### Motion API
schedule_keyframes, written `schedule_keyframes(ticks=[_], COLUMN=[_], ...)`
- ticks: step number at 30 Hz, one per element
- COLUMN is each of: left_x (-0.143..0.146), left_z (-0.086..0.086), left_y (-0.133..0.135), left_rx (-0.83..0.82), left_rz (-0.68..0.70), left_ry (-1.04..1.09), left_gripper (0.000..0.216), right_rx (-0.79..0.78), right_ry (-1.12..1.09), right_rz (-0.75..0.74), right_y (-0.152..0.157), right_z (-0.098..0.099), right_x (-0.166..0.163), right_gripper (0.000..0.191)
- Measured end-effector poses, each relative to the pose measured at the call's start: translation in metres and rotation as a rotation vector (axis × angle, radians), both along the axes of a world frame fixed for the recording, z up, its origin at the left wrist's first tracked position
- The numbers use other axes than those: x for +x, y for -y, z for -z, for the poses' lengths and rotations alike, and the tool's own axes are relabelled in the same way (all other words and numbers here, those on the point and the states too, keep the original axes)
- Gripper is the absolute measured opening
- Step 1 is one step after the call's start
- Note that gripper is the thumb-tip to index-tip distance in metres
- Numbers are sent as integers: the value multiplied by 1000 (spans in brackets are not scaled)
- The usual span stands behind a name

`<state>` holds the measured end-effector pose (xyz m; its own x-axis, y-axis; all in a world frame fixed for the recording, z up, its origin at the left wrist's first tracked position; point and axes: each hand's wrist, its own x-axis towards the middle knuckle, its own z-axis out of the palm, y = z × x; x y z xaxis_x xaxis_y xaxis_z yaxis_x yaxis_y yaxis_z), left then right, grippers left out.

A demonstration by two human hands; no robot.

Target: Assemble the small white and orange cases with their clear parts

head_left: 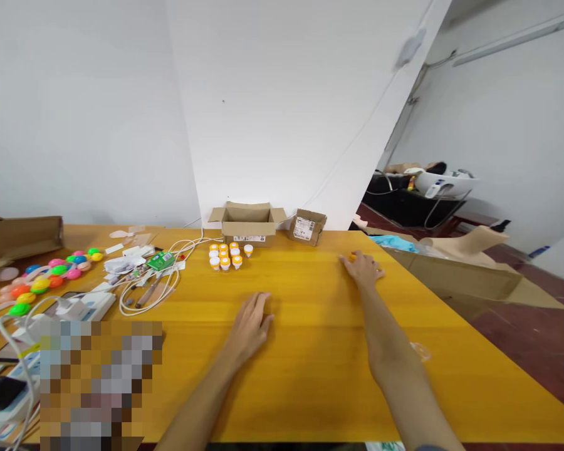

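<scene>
My left hand [251,326] lies palm down on the wooden table [301,369], holding nothing, with its thumb apart from the fingers. Farther out on the right, my right hand [364,270] is bent over a small orange thing [352,257] that shows between its thumb and fingers. Most of that thing is hidden by the hand. Beyond my left hand stands a tight group of small white-and-orange pieces [224,255], shaped like little capped bottles or bulbs. A single white-topped piece [249,250] stands just right of the group.
Against the wall are an open cardboard box [249,237] and a smaller labelled carton [307,227]. Cables, a green circuit board [160,260], power strips [98,305] and colourful balls [59,269] crowd the left. A large carton [470,275] stands beyond the table's right edge.
</scene>
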<state>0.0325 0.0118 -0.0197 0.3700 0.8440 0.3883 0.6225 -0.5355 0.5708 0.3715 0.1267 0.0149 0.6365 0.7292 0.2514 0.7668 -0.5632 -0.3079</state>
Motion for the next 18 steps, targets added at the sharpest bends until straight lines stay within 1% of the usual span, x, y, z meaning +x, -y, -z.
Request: schedule_keyframes(ticks=[2, 5, 13, 18], left_x=[0, 0, 2, 3], left_z=[-1, -3, -5, -8], left_y=[-1, -2, -7, -11], left_rx=[-6, -14, -18, -73], left_rz=[9, 11, 1, -3], left_ry=[-9, -22, 12, 77], left_gripper=[44, 41, 35, 32], right_rx=[13, 42, 89, 105], right_ry=[-57, -92, -108, -114], right_rz=[25, -6, -203, -319], right_y=[5, 12, 27, 37], right_z=[-5, -10, -7, -5], right_x=[-5, -8, -12, -32], right_gripper=[34, 29, 26, 20])
